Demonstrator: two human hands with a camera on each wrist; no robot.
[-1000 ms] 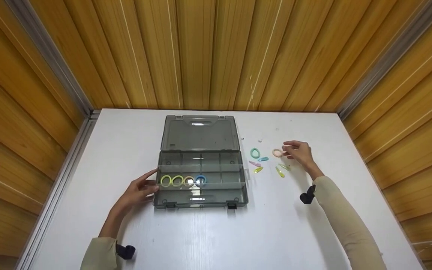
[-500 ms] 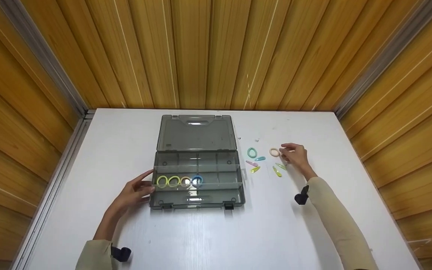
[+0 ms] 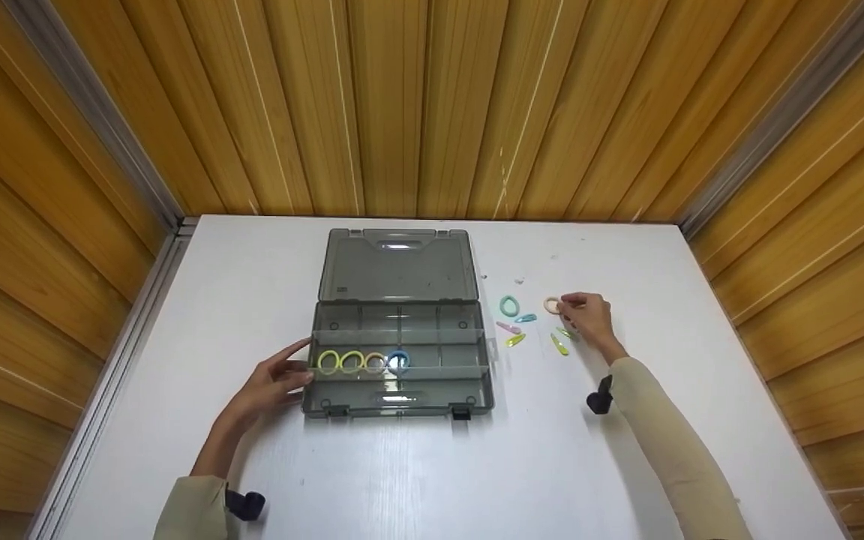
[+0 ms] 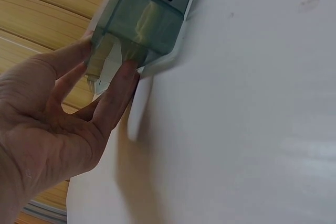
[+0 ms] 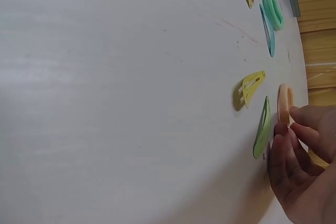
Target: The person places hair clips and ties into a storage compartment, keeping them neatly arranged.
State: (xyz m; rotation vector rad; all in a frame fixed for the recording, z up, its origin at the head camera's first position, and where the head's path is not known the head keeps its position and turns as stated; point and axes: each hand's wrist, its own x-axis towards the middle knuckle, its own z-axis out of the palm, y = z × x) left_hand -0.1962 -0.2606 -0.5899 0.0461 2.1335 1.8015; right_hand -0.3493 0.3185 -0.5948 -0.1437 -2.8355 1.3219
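A peach hair tie (image 3: pixel 550 304) is pinched between the fingertips of my right hand (image 3: pixel 588 320), low over the table in the head view. In the right wrist view the fingertips meet the near edge of the hair tie (image 5: pixel 283 103), with a green snap hair clip (image 5: pixel 262 128) lying beside them. The straight fingers of my left hand (image 3: pixel 271 386) rest against the left side of a grey see-through divided box (image 3: pixel 432 394), whose lid (image 3: pixel 398 266) lies back. In its middle row stand two yellow hair ties (image 3: pixel 328 362), a peach one (image 3: pixel 375 363) and a blue one (image 3: pixel 398 361).
Right of the box lie a mint hair tie (image 3: pixel 509 306), a blue clip (image 3: pixel 526 318), a pink clip (image 3: pixel 508 328) and yellow clips (image 3: pixel 515 340). The white table (image 3: pixel 402 480) ends at wood-patterned walls (image 3: pixel 387 112).
My right hand has moved slightly down and left, and its fingertips have closed on the peach hair tie. The left hand stays at the box's side.
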